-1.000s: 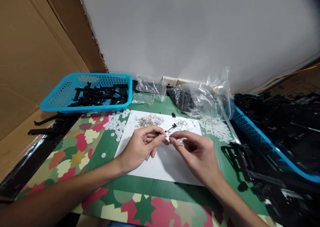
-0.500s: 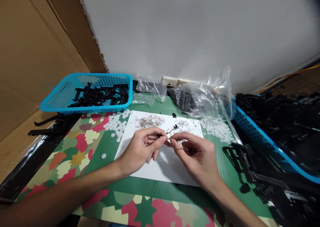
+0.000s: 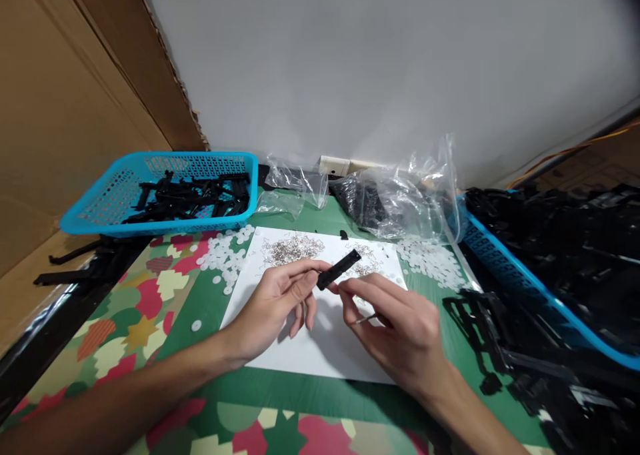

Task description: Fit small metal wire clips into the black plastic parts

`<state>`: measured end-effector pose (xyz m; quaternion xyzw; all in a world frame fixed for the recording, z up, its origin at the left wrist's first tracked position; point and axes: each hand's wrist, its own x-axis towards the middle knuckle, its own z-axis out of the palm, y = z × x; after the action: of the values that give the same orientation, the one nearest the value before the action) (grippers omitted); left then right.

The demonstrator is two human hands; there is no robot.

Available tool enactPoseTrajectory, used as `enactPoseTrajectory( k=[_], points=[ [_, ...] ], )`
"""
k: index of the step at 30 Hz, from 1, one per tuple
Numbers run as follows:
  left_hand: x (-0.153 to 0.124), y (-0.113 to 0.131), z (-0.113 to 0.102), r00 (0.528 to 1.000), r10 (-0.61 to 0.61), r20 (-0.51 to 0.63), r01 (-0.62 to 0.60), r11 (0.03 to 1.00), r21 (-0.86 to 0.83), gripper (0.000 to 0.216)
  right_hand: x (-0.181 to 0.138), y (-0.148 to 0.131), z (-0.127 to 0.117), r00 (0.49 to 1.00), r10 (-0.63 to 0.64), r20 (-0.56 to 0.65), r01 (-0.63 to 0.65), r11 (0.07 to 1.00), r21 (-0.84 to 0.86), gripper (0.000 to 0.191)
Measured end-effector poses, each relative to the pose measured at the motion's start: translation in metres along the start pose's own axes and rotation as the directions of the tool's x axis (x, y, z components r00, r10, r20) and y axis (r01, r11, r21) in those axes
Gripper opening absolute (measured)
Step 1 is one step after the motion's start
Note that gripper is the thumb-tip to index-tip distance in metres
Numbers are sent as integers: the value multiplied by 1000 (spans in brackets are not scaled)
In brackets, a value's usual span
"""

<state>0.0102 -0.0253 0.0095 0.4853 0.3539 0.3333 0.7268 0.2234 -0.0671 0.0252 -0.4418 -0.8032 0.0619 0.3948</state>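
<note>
My left hand (image 3: 280, 308) pinches a black plastic part (image 3: 340, 269) between thumb and fingers. The part's long flat face is turned upward, and it slants up to the right above a white sheet (image 3: 285, 348). Close beside its lower edge are the fingertips of my right hand (image 3: 395, 328). That hand is closed around a thin metal rod-like tool (image 3: 366, 319), whose tip sticks out to the left below the index finger; its rest is hidden in the palm. Small wire-like metal pieces (image 3: 295, 248) lie in heaps on the sheet behind my hands.
White round discs (image 3: 223, 258) lie left of the sheet, more discs (image 3: 433, 260) to its right. A blue basket (image 3: 160, 229) with black parts stands back left, another blue basket (image 3: 540, 308) at right. Clear plastic bags (image 3: 400, 205) sit against the wall. Loose black parts (image 3: 500, 341) lie at right.
The black part has turned in my left hand, so its broad face now shows. My right fingertips have moved slightly down, away from it, and the metal tool has come into sight.
</note>
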Motion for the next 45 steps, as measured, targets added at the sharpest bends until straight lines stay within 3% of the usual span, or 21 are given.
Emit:
enactPoseTrajectory(
  k=[4, 9, 23, 32, 38, 45],
  points=[
    [0, -3, 0, 1000, -11, 5, 12, 999, -41, 57, -6, 0, 2, 993, -119, 20, 121, 984, -131, 25],
    [0, -6, 0, 999, -29, 13, 30, 996, -86, 59, -3, -7, -6, 977, -214, -12, 211, 971, -114, 27],
    [-2, -6, -1, 999, -25, 22, 26, 998, -54, 59, -3, -5, -5, 979, -202, 19, 203, 978, -56, 24],
    [-2, -10, -2, 998, -57, 32, 59, 996, -60, 65, -6, -2, 1, 973, -225, -53, 225, 974, -12, 26],
    [-1, -14, -4, 995, -103, 17, 104, 988, -117, 68, -8, 3, 4, 974, -226, -29, 225, 973, -45, 36],
    [1, -5, -2, 992, -128, 16, 128, 956, -266, 54, -3, 5, -1, 980, -189, -67, 175, 970, -170, 37]
  ],
)
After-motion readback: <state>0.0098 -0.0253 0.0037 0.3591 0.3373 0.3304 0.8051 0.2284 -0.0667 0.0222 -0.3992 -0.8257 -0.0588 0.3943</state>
